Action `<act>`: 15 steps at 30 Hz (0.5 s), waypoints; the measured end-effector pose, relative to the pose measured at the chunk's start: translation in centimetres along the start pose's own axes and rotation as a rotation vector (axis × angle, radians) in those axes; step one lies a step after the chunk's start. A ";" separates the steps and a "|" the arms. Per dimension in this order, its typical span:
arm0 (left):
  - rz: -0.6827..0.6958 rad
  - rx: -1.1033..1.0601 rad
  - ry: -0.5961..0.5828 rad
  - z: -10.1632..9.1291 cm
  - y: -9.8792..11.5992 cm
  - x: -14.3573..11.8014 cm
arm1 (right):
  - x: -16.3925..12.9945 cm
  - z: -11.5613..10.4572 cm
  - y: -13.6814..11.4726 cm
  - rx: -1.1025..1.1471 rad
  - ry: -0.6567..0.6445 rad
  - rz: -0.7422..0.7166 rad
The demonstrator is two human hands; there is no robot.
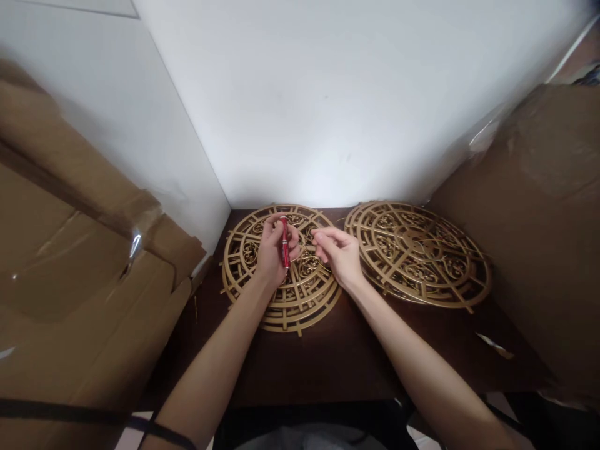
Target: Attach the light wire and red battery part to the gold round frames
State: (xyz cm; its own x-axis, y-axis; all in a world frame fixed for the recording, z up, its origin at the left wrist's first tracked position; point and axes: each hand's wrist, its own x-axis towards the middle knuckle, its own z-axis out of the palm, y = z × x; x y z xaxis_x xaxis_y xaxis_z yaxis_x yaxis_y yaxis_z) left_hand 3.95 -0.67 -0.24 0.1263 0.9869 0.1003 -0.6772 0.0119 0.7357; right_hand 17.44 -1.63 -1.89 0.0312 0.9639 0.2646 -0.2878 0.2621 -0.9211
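My left hand (276, 247) is closed round a red pen (285, 242) with silver-coloured bands, held nearly upright in the palm. Beneath both hands lies a left stack of round gold openwork panels (295, 312), with scrolls, rings and crossing bars. My right hand (338, 250) hovers over the right side of that stack, thumb and index finger pinched together. Whatever is in the pinch is too fine to make out. Beside it to the right sits another stack of similar round gold panels (422, 269).
A dark brown table (319, 369) carries both stacks. Large cardboard boxes stand at the left (84, 300) and right (529, 231), with a white wall (328, 112) behind. On the table's right part lies a small brush-like item (495, 345).
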 end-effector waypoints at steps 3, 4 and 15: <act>-0.013 -0.103 0.054 -0.1 0.1 0.2 | -0.5 0.3 -0.4 -0.165 -0.200 -0.033; -0.028 -0.140 0.078 -0.1 0.2 0.3 | -0.6 0.4 -0.5 -0.226 -0.263 -0.064; -0.124 -0.301 0.146 -0.2 0.6 0.4 | -1.4 0.6 0.3 -0.772 -0.504 -0.432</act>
State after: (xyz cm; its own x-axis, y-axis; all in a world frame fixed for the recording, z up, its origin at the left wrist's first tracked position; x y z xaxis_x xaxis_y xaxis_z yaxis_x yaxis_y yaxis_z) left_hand 3.50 -0.22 0.10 0.1303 0.9873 -0.0905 -0.8492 0.1583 0.5038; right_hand 16.72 -2.91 -2.37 -0.4719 0.6943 0.5434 0.3548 0.7138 -0.6039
